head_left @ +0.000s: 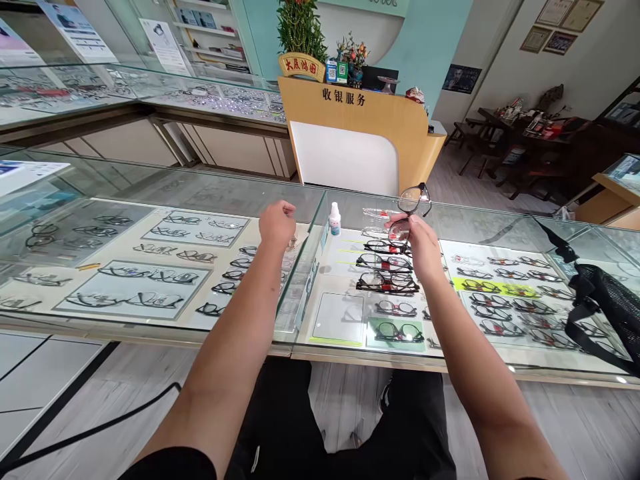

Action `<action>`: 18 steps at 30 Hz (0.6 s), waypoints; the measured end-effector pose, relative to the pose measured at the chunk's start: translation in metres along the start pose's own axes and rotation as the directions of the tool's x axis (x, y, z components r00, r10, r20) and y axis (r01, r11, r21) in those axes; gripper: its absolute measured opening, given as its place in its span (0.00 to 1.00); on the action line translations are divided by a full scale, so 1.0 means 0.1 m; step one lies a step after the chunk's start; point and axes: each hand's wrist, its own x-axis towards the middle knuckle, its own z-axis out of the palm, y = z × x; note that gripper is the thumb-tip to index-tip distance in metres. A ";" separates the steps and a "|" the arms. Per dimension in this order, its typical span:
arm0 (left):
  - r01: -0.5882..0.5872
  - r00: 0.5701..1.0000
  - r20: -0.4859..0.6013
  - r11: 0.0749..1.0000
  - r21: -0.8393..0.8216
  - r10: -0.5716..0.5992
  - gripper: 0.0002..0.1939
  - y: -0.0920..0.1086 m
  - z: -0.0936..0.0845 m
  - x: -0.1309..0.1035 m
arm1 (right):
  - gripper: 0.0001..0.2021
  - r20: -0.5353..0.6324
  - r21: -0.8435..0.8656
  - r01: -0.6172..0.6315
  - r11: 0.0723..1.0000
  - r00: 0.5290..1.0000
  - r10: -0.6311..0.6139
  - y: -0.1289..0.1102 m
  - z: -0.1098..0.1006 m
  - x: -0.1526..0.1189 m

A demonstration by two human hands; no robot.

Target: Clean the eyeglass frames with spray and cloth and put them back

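Observation:
My right hand (424,252) grips a pair of dark-framed eyeglasses (410,200) by one lens side, raised above the glass counter. The frame is held tilted, with its other lens standing up past my fingers. My left hand (277,225) is over the counter to the left, its fingers curled in. Whatever those fingers hold, if anything, is hidden. Between my hands a small white spray bottle (335,220) stands upright on the glass, touched by neither hand. Beneath my right hand, rows of eyeglasses (385,263) lie inside the display case.
The glass counter (295,337) runs across in front of me. A black mesh bag (603,300) with straps rests on its right end. At the left lies a printed sheet (30,170). Beyond stand a wooden cashier desk (360,113) and more display cases (220,100).

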 end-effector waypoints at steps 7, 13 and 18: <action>0.133 0.956 0.217 0.950 0.284 -0.198 0.31 -0.03 0.00 0.05 | 0.21 0.016 0.025 0.006 1.000 1.000 -0.006 0.03 -0.01 0.00; 0.168 0.960 0.197 0.971 0.170 -0.201 0.14 -0.08 -0.03 0.10 | 0.23 0.010 0.007 -0.005 1.000 1.000 0.005 0.02 -0.01 0.00; 0.151 0.978 0.170 0.977 -0.154 -0.125 0.12 0.03 -0.16 0.12 | 0.25 0.016 -0.027 0.002 1.000 1.000 -0.002 0.01 0.00 0.01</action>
